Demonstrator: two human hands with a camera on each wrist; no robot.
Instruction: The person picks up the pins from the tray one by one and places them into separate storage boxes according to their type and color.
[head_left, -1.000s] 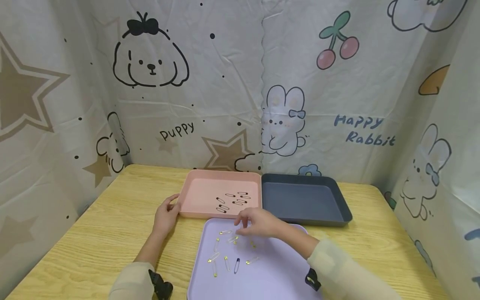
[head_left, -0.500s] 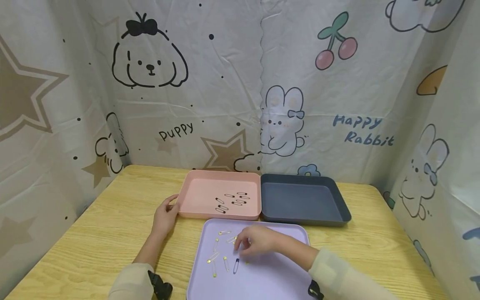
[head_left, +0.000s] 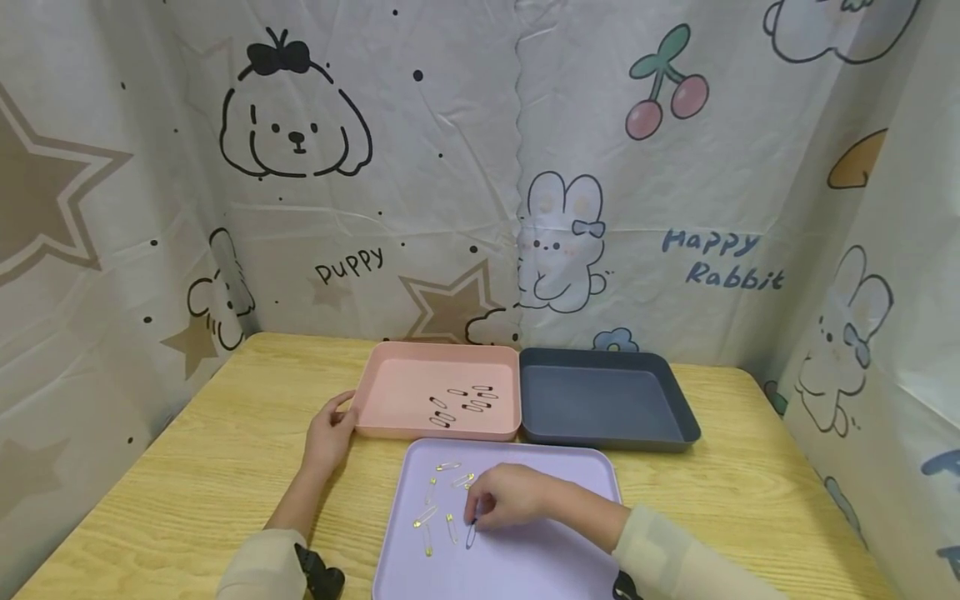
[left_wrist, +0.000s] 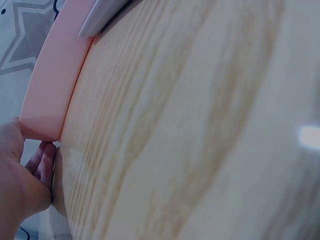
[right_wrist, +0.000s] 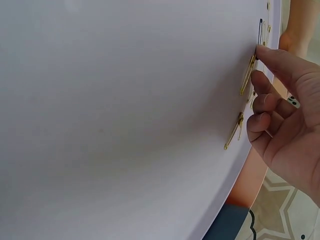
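Note:
My right hand (head_left: 513, 496) is low over the lavender tray (head_left: 532, 571), its fingertips at the dark head of a black safety pin (head_left: 470, 540). In the right wrist view the thumb tip meets the end of that black safety pin (right_wrist: 260, 31), while the index finger stands apart from the thumb. Gold safety pins (head_left: 428, 551) lie scattered to the left of the hand; others are hidden beneath it. My left hand (head_left: 327, 437) rests against the left side of the pink tray (head_left: 393, 396), with its thumb at the rim in the left wrist view.
Several black safety pins (head_left: 457, 392) lie in the right part of the pink tray. A dark blue tray (head_left: 600, 400) stands beside it, on the right. All the trays are on a wood-grain table (head_left: 225, 450), with a printed curtain (head_left: 450, 125) hanging behind.
My right hand has come down and nearer across the lavender tray, from the gold safety pins to the black safety pin. My left hand keeps its place at the pink tray.

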